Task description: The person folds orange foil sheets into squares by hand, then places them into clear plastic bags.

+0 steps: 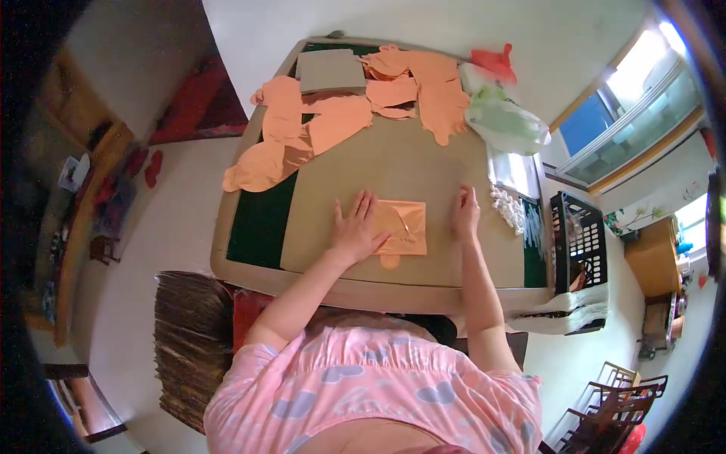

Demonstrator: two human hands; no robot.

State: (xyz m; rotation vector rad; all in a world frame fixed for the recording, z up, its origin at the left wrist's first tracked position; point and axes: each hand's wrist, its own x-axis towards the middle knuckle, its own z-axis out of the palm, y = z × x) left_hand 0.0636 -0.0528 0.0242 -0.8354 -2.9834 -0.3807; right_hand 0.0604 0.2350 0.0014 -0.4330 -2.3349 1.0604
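A shiny orange foil balloon [412,219], folded flat into a near-square packet, lies on a brown board in front of me. A rounded tab sticks out below its lower edge. My left hand [355,233] rests flat on the packet's left side with its fingers spread. To the right of the packet, apart from it, my right hand [466,214] is held over the board with its fingers curled together. Whatever may be between those fingers is too small to make out.
Unfolded orange foil balloons [442,98] lie along the table's far side around a grey card stack [330,72]. At the right are a plastic bag [507,125], small white pieces [508,210], thin pale sticks [533,227] and a black crate [594,253]. Stacked cardboard [193,340] stands at left.
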